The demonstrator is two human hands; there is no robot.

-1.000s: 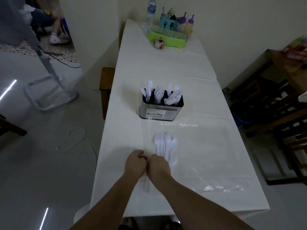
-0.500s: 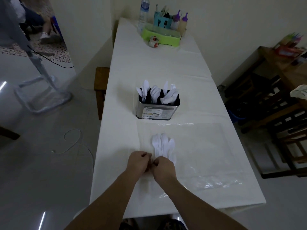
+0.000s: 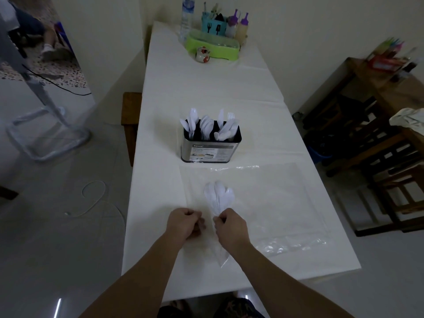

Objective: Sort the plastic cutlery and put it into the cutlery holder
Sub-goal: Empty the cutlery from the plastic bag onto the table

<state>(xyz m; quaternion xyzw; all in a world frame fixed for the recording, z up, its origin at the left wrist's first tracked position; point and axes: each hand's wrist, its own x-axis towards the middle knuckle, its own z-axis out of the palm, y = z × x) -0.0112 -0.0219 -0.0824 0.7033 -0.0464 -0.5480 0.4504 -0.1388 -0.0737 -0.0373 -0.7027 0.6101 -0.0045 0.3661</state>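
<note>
The right hand (image 3: 230, 227) is curled with its fingertips pinching the handle end of a bundle of white plastic spoons (image 3: 219, 195), whose bowls fan out away from the person over a clear plastic sheet (image 3: 286, 203). A narrow clear plastic sleeve (image 3: 223, 257) trails from under this hand toward the table's near edge. The left hand (image 3: 183, 226) sits just beside it, apart by a small gap, fingers curled in; whether it pinches anything cannot be told.

Beyond the spoons stands the cutlery holder (image 3: 210, 145), a dark-rimmed metal box with a paper label reading "Kassa"; the smaller print is too fine to read. White spoons, a knife and a fork stand upright in its compartments.

All rest on a long table (image 3: 229, 88) under a white cloth. At its far end are a green tray (image 3: 213, 48), a water bottle (image 3: 186, 17), a teal caddy (image 3: 212, 25) printed with fork and spatula silhouettes, and two purple-capped squeeze bottles (image 3: 239, 26).
</note>
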